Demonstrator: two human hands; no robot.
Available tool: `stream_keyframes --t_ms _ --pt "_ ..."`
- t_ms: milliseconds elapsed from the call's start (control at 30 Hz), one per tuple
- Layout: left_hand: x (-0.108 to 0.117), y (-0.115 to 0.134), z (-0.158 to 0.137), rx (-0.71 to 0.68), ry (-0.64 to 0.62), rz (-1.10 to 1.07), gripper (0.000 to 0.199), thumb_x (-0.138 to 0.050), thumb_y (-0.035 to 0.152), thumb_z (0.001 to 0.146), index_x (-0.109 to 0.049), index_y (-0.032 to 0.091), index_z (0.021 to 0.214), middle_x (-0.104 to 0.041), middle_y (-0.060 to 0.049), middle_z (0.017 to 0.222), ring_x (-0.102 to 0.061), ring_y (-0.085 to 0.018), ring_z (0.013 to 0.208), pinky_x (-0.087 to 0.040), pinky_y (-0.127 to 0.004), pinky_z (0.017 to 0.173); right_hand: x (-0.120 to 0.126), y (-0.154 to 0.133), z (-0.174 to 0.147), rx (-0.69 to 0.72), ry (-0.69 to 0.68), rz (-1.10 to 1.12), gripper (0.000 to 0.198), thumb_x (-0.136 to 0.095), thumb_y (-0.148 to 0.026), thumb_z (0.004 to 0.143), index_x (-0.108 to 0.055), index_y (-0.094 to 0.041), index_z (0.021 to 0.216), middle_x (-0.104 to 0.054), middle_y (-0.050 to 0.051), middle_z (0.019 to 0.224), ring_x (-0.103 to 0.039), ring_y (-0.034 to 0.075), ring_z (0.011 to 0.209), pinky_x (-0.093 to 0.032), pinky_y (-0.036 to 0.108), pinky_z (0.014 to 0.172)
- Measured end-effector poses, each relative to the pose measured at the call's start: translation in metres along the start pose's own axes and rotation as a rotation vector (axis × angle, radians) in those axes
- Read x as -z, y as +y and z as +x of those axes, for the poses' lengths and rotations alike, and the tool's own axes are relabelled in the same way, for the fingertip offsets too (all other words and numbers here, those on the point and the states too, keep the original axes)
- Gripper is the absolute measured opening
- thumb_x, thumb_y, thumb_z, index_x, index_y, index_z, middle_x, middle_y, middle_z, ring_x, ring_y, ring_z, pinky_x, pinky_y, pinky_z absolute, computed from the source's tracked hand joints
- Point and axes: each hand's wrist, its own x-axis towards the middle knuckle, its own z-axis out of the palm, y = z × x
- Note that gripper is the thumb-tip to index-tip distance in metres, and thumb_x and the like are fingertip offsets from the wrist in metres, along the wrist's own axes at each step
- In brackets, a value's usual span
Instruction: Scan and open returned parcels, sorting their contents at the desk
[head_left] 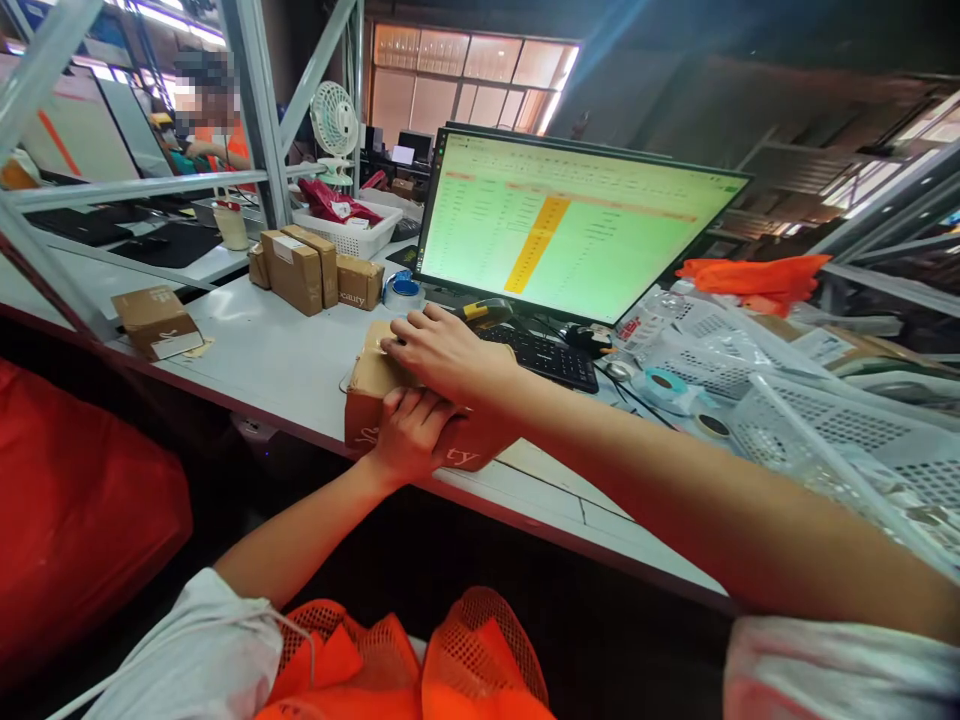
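A brown cardboard box (480, 435) with white lettering sits at the front edge of the white table. My left hand (412, 435) is closed over its near top edge, its fingers bent onto the lid. Across the top lies my right hand (442, 350), fingers curled down on the lid towards the box's left side. Whether anything small is under those fingertips is hidden. Just behind my right hand is a yellow and black handheld device (484, 312), perhaps a scanner. A black keyboard (551, 358) lies to the right, partly covered by my forearm.
Behind stands a lit monitor (570, 225). Several small cartons (292, 270) and a blue tape roll (405, 288) are at the left, with another carton (156, 320) near the edge. White baskets (832, 425) crowd the right. A person (214, 120) is at the far left.
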Motion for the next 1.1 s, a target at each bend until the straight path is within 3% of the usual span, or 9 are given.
stream_keyframes --t_ms 133,333,433,533,667,800,967,1033,1100 --pt "0.003 0.001 0.0 0.033 -0.044 -0.006 0.012 -0.062 0.023 0.103 -0.073 0.019 0.108 -0.078 -0.006 0.102 -0.067 -0.022 0.095 -0.036 -0.039 0.088 0.001 0.009 -0.034 -0.005 -0.047 -0.018 0.026 -0.05 -0.017 0.106 -0.073 -0.015 0.117 -0.068 0.011 0.109 -0.055 0.025 0.096 -0.028 0.037 0.081" --pt "0.006 0.003 0.001 0.033 -0.062 -0.032 0.013 -0.064 0.024 0.102 -0.069 0.019 0.114 -0.079 -0.005 0.113 -0.07 -0.02 0.101 -0.037 -0.039 0.092 -0.011 0.04 -0.144 -0.249 -0.175 -0.043 0.036 -0.05 -0.005 0.096 -0.073 -0.019 0.119 -0.069 0.011 0.101 -0.057 0.025 0.091 -0.031 0.037 0.08" --pt "0.005 0.004 0.001 0.041 -0.065 -0.017 0.014 -0.064 0.024 0.101 -0.069 0.019 0.114 -0.079 -0.005 0.113 -0.07 -0.021 0.099 -0.037 -0.039 0.092 -0.04 0.041 -0.192 -0.455 -0.314 0.038 0.046 -0.048 -0.002 0.091 -0.074 -0.022 0.123 -0.069 0.012 0.099 -0.061 0.026 0.091 -0.036 0.037 0.077" --pt "0.004 0.005 0.002 0.058 -0.085 0.044 0.021 -0.062 0.032 0.102 -0.07 0.02 0.117 -0.077 -0.009 0.123 -0.069 -0.024 0.104 -0.037 -0.04 0.094 -0.086 0.017 -0.223 -0.637 -0.398 0.247 0.056 -0.045 -0.006 0.093 -0.063 -0.02 0.143 -0.071 0.016 0.109 -0.067 0.029 0.092 -0.046 0.037 0.073" --pt "0.001 0.001 0.006 0.105 -0.119 0.154 0.052 -0.059 0.057 0.102 -0.067 0.016 0.136 -0.069 -0.017 0.139 -0.061 -0.034 0.13 -0.035 -0.045 0.106 -0.142 -0.021 -0.242 -0.717 -0.364 0.458 0.052 -0.04 -0.014 0.099 -0.061 -0.017 0.146 -0.068 0.021 0.13 -0.068 0.034 0.114 -0.057 0.045 0.093" --pt "-0.002 -0.007 0.007 0.084 -0.127 0.187 0.047 -0.06 0.057 0.103 -0.071 0.017 0.124 -0.077 -0.012 0.123 -0.066 -0.029 0.113 -0.035 -0.044 0.101 -0.147 -0.015 -0.24 -0.712 -0.218 0.586 0.043 -0.043 -0.024 0.101 -0.071 -0.016 0.134 -0.068 0.022 0.133 -0.068 0.036 0.118 -0.056 0.053 0.102" --pt "-0.005 -0.012 0.005 0.035 -0.067 0.198 0.044 -0.058 0.058 0.104 -0.073 0.018 0.112 -0.08 -0.009 0.111 -0.067 -0.025 0.1 -0.036 -0.043 0.09 -0.091 0.035 -0.179 -0.703 0.256 0.754 0.045 -0.051 -0.043 0.105 -0.067 -0.02 0.139 -0.067 0.015 0.133 -0.066 0.03 0.123 -0.055 0.049 0.106" --pt "-0.004 -0.012 0.005 0.033 -0.073 0.191 0.043 -0.058 0.058 0.104 -0.072 0.017 0.11 -0.08 -0.009 0.109 -0.068 -0.024 0.097 -0.035 -0.043 0.089 -0.075 0.046 -0.139 -0.605 0.304 0.805 0.05 -0.057 -0.049 0.103 -0.063 -0.021 0.145 -0.063 0.015 0.142 -0.061 0.03 0.132 -0.05 0.05 0.113" --pt "-0.003 -0.012 0.005 0.043 -0.095 0.179 0.042 -0.06 0.057 0.104 -0.072 0.018 0.11 -0.08 -0.008 0.108 -0.068 -0.024 0.095 -0.035 -0.043 0.089 -0.067 0.048 -0.1 -0.5 0.212 0.824 0.061 -0.065 -0.054 0.098 -0.059 -0.022 0.15 -0.056 0.016 0.15 -0.055 0.032 0.139 -0.046 0.052 0.116"
